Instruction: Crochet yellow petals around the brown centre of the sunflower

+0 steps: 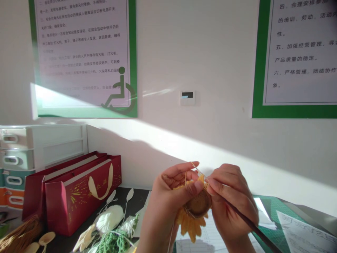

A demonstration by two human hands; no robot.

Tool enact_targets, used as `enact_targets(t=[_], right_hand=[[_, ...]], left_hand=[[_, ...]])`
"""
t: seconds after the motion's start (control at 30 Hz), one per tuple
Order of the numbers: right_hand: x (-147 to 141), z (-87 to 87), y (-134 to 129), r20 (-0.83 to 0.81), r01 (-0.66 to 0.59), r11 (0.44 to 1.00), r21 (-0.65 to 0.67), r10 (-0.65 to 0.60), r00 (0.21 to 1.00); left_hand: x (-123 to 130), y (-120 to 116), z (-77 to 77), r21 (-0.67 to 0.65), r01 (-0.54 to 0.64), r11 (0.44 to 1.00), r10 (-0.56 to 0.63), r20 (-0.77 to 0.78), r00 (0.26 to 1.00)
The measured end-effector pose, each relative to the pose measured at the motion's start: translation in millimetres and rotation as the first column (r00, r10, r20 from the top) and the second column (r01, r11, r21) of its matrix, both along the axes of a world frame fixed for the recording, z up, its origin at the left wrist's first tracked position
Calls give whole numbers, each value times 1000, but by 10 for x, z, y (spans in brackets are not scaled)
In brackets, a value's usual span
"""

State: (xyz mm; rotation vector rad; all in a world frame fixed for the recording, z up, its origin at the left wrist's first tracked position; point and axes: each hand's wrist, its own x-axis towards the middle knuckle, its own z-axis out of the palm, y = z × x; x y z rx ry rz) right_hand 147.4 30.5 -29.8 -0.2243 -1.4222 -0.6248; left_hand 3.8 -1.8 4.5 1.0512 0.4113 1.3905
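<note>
My left hand (175, 198) pinches a crocheted sunflower (193, 223) with yellow petals and a round brown centre, its thumb lying across the top of the brown part. A strand of yarn runs over the raised left index finger. In my right hand (233, 200) is a crochet hook (240, 215) with a dark handle, held like a pen. The thin metal tip of the hook reaches toward the upper petals, close to the left fingertips. Fingers hide the exact stitch where hook and yarn meet.
Red gift bags (86, 195) stand on the left beside stacked drawers (59, 144). White yarn (110, 218) and green yarn (118, 240) lie near my left forearm. Under my hands are written papers (202, 239) and a green cutting mat (283, 211). A wall rises behind.
</note>
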Motion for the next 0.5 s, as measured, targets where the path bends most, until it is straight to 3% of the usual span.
enact_targets(t=[0.07,0.23,0.33,0.4,0.43,0.5], right_hand=[[-27,-9,9,-26,-34,999,-32,33,999],[-45,-23,-18,-23,33,999,-29,-34,999],[-5,-51,-36,28,235,970,56,-236,971],[19,-74,-37,34,341,935,100,-346,938],[23,-81,-34,24,340,934,111,-345,938],[11,-73,-22,8,201,974,106,-203,979]], left_hand=[[-27,25,-6,11,24,1000,-24,10,1000],[0,-1,-32,16,-41,999,41,-3,999],[35,-38,-24,12,-81,997,81,10,997],[38,-42,-18,-1,-47,999,47,29,998],[30,-35,-18,-12,0,1000,0,35,999],[-1,-1,-27,-29,115,993,-114,25,993]])
